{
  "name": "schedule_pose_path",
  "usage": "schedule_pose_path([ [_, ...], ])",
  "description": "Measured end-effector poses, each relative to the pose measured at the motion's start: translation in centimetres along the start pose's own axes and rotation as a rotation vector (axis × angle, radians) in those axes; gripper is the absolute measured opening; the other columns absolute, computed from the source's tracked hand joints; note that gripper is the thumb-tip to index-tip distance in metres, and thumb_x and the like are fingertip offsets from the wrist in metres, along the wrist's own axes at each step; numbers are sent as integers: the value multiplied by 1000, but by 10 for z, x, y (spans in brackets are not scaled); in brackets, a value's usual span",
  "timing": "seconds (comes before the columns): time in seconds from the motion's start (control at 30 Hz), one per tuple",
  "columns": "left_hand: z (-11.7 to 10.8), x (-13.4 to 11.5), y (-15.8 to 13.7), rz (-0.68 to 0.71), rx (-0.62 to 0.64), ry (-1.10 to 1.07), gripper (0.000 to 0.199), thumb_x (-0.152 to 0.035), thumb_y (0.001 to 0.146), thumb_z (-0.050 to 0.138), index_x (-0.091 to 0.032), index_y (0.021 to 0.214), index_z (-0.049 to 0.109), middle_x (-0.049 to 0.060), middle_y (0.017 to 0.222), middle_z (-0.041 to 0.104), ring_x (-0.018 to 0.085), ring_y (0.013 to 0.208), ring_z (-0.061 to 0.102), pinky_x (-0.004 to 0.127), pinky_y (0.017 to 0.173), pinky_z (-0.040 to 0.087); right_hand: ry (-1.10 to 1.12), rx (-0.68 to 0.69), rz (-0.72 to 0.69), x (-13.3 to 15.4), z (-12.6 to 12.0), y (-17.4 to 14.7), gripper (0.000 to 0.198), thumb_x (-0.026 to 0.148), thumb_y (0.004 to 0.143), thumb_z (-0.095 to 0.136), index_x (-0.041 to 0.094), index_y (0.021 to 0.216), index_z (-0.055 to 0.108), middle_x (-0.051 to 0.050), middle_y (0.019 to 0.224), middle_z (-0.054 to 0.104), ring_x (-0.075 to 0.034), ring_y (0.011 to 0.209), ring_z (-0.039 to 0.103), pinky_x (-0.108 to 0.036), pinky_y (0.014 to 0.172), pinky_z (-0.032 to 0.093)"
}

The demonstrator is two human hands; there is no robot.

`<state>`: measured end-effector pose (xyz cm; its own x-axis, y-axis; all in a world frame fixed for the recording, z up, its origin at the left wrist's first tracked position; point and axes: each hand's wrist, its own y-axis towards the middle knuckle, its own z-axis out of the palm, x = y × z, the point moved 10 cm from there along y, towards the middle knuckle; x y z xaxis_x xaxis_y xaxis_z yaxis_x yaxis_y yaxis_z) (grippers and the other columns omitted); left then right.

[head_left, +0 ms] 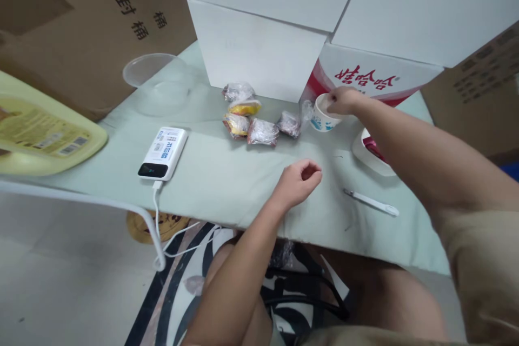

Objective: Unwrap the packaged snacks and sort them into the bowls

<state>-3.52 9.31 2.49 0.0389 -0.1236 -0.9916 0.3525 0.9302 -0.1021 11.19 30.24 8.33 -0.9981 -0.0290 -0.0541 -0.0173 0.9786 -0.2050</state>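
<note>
My right hand [345, 101] reaches over a white paper cup [323, 120] with blue print. Its fingers are bent together at the cup's mouth, and the tips dip inside, where I cannot make out what they hold. Nearer to me, my left hand [298, 183] hovers over the table, curled into a loose ring with nothing visible in it. Left of the cup lie several small plastic-wrapped packets [263, 132], some with yellow and red on them. One clear wrapper [307, 112] touches the cup's left side.
A white power bank [163, 154] with a plugged-in cable lies left, near a clear round plastic container [162, 89] and a yellow jug [48, 130]. At right are a white slim tool [372, 202] and a white tub [363, 148]. White boxes [259, 48] line the table's back.
</note>
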Motion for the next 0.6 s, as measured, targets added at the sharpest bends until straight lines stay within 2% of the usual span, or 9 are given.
schedule_pose_path([
  [0.07, -4, 1, 1, -12, -14, 9, 7, -23, 82, 58, -16, 81, 60, -3, 70, 57, 9, 65, 49, 24, 65, 39, -50, 160, 4, 9, 24, 13, 11, 13, 72, 70, 16, 82, 66, -10, 87, 67, -29, 94, 64, -39, 84, 48],
  [0.17, -9, 2, 1, -20, -27, 21, 6, -22, 82, 58, -16, 81, 60, -3, 70, 58, 9, 66, 50, 24, 66, 40, -9, 340, -11, 18, 48, 11, 5, 16, 75, 72, 14, 74, 68, -8, 78, 68, -27, 89, 67, -40, 83, 50],
  [0.23, -10, 3, 1, -16, -39, 34, 5, -21, 82, 58, -16, 81, 61, -2, 70, 59, 10, 66, 51, 24, 66, 40, 34, 441, 8, 18, 51, 3, 9, 19, 79, 69, 13, 73, 69, -8, 76, 69, -25, 84, 68, -41, 81, 52],
  [0.3, -9, 4, 2, -3, -45, 38, 5, -20, 82, 58, -17, 81, 61, -2, 71, 60, 10, 67, 53, 25, 66, 41, 52, 429, 32, 14, 37, -3, 11, 17, 82, 64, 11, 75, 70, -11, 79, 70, -24, 84, 68, -42, 83, 51],
  [0.37, -8, 5, 3, 12, -56, 27, 6, -20, 81, 58, -17, 81, 62, -2, 70, 60, 11, 66, 55, 25, 66, 43, 29, 281, 32, 10, 10, -9, 12, 15, 84, 60, 10, 83, 71, -14, 92, 72, -26, 95, 67, -45, 91, 49],
  [0.47, -22, -5, 7, 63, -109, -3, 4, -21, 80, 60, -18, 78, 62, -3, 66, 60, 11, 63, 56, 26, 63, 45, 136, -93, -34, 8, -32, -40, 21, 18, 88, 52, 12, 101, 69, -16, 113, 70, -25, 109, 62, -44, 100, 45],
  [0.53, -49, -26, 7, 150, -207, -37, 2, -19, 76, 62, -19, 74, 62, -4, 62, 60, 10, 59, 55, 25, 59, 45, 433, -405, -94, 2, -51, -87, 23, 21, 90, 49, 14, 103, 66, -13, 107, 71, -21, 100, 64, -40, 94, 49],
  [0.6, -94, -59, -10, 318, -422, -101, 5, -17, 70, 64, -21, 70, 62, -6, 59, 58, 8, 53, 51, 24, 55, 44, 783, -664, -109, -14, -50, -149, 19, 25, 88, 49, 17, 97, 62, -9, 93, 70, -18, 85, 65, -37, 81, 53],
])
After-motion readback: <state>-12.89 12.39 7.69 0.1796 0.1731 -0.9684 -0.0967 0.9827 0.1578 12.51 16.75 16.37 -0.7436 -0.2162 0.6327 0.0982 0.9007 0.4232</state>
